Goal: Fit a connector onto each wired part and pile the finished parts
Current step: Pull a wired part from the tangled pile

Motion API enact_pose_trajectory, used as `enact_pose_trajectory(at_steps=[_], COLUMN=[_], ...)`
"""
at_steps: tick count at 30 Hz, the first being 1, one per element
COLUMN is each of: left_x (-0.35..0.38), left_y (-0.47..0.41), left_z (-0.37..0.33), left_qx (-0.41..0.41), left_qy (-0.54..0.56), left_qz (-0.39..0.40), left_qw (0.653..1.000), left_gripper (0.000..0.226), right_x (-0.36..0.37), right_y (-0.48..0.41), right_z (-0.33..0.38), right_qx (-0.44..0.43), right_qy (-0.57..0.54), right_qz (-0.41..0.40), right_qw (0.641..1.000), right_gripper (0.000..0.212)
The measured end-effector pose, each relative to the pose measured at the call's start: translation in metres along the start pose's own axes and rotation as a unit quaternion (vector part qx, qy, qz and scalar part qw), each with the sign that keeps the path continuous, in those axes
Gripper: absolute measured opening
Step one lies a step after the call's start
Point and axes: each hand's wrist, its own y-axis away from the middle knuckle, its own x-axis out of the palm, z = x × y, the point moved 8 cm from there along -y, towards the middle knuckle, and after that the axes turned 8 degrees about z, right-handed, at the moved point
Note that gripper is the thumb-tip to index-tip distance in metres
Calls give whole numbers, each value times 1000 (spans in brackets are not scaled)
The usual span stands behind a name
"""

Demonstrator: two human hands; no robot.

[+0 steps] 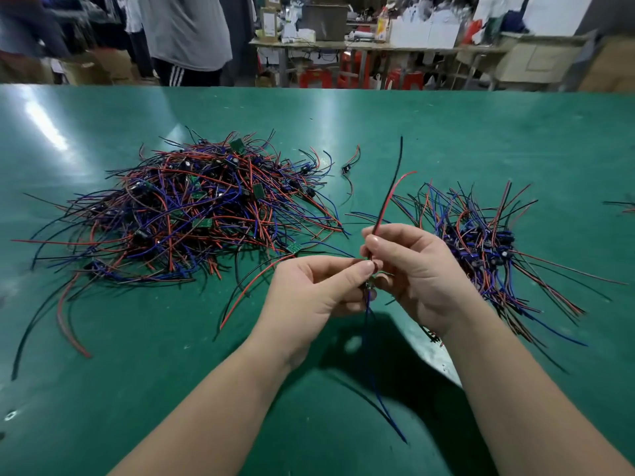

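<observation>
Both hands meet above the green matte work table (446, 132), just in front of the gap between 2 heaps of wired parts. The left hand (309, 290) pinches a small wired part (369, 286) between thumb and forefinger; the part itself is mostly hidden by the fingers. The right hand (412, 269) grips the same part from the other side, its fingers closed round a red wire and a black wire (390, 197) that rise away from the hands. A blue wire (372, 372) hangs from the part toward the viewer. Left of the hands lies the large tangled heap of red, blue and black wires with small green boards (192, 207). Right of the hands sits the smaller, tidier heap (481, 242), its wires fanned outward. One loose wired part (347, 168) rests beyond the hands, between the heaps
</observation>
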Motion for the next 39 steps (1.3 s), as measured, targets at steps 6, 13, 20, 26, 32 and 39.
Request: enact_pose_trajectory(at_steps=[6, 13, 20, 26, 32, 39], left_x=[-8, 2, -1, -9, -44, -28], left_y=[-3, 0, 2, 0, -9, -7], left_z=[9, 19, 19, 7, -3, -10], left_qx=[-60, -100, -121, -91, -18, 36], left_qy=[-19, -93, -162, -133, -45, -99], left_qz=[7, 69, 94, 85, -106, -49], left_qw=[998, 988, 975, 983, 993, 993], left_gripper=[20, 6, 8, 18, 27, 22], right_x=[-25, -76, -84, -77, -21, 14], right_y=[-1, 9, 12, 7, -1, 7], right_z=[7, 26, 26, 19, 12, 21], right_qx=[-15, -63, -49, -30, -80, -188], right_qy=[0, -51, -24, -32, 243, 385], right_qz=[-97, -223, -258, -236, -86, -19], right_qw=[995, 971, 965, 971, 963, 903], right_gripper=[5, 7, 16, 22, 15, 12])
